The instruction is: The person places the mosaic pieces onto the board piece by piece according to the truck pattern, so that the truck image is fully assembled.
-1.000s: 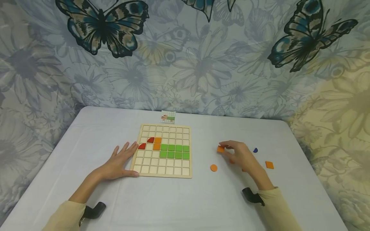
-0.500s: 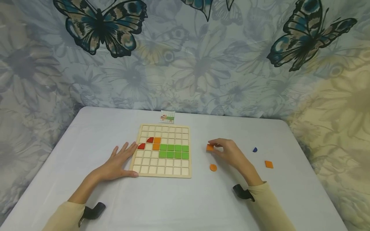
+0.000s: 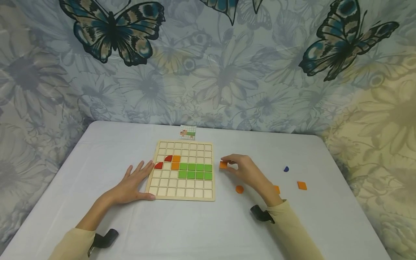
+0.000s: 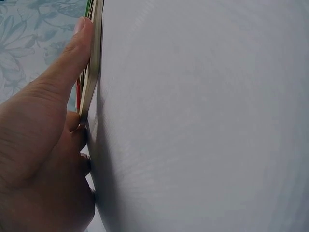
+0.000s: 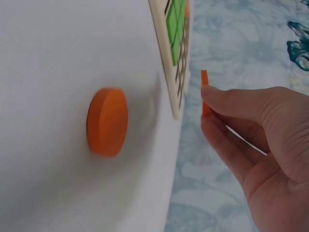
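Observation:
An orange square tile [image 3: 223, 165] is pinched between the thumb and fingers of my right hand [image 3: 244, 169], just right of the wooden grid board [image 3: 191, 193]. The right wrist view shows this orange tile [image 5: 204, 94] edge-on, raised off the table. My left hand [image 3: 131, 186] lies with spread fingers along the board's left edge, thumb at its near left corner. In the left wrist view the left thumb [image 4: 72, 53] rests against the board's side. Set in the board are two red quarter-circle tiles [image 3: 158, 165], two orange squares [image 3: 176, 159] and a two-row block of green squares [image 3: 195, 171].
A small printed pattern card [image 3: 187, 132] lies behind the board. On the white table, an orange round tile [image 3: 239, 189] lies below my right hand. Farther right are a blue piece [image 3: 286, 169], an orange square [image 3: 302, 185] and another orange piece [image 3: 277, 189], partly hidden by the right forearm.
My right hand has carried the orange square tile leftward, from among the loose pieces to near the board's right edge. The left hand has stayed in place.

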`<state>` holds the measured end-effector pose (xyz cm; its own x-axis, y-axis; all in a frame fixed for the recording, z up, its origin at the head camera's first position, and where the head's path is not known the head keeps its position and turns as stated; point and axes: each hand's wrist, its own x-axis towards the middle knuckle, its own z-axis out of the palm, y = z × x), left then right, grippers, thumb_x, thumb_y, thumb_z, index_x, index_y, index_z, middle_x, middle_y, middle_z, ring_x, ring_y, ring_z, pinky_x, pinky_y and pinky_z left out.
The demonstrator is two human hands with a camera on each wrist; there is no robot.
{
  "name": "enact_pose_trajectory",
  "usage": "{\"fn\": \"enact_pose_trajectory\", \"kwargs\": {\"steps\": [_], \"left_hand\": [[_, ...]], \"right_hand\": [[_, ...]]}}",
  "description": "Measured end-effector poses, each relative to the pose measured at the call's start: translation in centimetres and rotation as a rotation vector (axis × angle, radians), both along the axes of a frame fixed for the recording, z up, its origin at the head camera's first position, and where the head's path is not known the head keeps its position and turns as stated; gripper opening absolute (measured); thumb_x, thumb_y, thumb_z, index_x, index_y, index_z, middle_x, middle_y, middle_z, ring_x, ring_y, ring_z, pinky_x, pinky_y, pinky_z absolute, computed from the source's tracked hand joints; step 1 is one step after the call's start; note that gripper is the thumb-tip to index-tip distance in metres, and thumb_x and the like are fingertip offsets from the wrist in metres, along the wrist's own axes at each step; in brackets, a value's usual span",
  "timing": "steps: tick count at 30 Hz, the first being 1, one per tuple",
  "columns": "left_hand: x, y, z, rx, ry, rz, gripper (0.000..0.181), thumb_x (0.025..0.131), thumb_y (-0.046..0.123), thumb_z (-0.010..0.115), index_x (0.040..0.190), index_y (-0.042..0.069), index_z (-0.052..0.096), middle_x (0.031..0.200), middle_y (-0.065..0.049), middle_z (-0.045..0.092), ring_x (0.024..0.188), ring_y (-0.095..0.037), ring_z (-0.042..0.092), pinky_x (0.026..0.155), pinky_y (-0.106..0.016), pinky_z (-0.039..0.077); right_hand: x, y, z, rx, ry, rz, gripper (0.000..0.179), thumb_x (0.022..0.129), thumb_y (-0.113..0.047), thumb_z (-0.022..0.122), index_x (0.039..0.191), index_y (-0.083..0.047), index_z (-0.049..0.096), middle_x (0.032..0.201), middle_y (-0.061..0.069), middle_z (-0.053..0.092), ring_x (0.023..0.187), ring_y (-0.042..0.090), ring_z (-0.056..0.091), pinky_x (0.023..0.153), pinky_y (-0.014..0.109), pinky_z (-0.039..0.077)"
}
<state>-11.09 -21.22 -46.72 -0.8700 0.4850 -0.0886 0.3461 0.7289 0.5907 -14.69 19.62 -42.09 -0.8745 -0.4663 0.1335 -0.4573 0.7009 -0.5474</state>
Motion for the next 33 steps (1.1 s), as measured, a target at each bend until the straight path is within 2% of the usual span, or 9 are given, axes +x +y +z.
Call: {"fn": "enact_pose_trajectory", "kwargs": {"steps": [9,20,33], "left_hand": [[0.0,0.0,0.0,0.001,-0.002,0.001,0.115,0.072,0.057,0.079,0.155,0.001,0.021,0.162,-0.019,0.015,0.148,-0.044,0.001,0.114,-0.062,-0.009],[0.2,0.1,0.5,0.007,0.011,0.004,0.114,0.073,0.057,0.079,0.154,-0.001,0.023,0.161,-0.021,0.017,0.147,-0.046,0.003,0.113,-0.064,-0.007],[-0.1,0.0,0.0,-0.004,-0.004,0.008,0.116,0.071,0.056,0.080,0.155,0.000,0.022,0.162,-0.019,0.016,0.148,-0.044,0.002,0.114,-0.062,-0.009]], "right_hand": [[-0.4,-2.3,-0.3,0.000,0.013,0.070,0.035,0.083,-0.002,0.077,0.117,-0.003,0.070,0.111,0.005,0.072,0.100,0.022,0.068,0.089,0.036,0.055],[-0.6,-4.9,-0.1,-0.018,-0.039,0.109,0.033,0.085,-0.001,0.074,0.117,-0.005,0.070,0.113,0.004,0.071,0.102,0.020,0.067,0.091,0.033,0.054],[-0.9,-7.5,-0.9,-0.022,-0.030,0.142,0.033,0.084,-0.003,0.076,0.116,-0.005,0.070,0.114,0.005,0.071,0.102,0.018,0.067,0.092,0.031,0.053]]}}
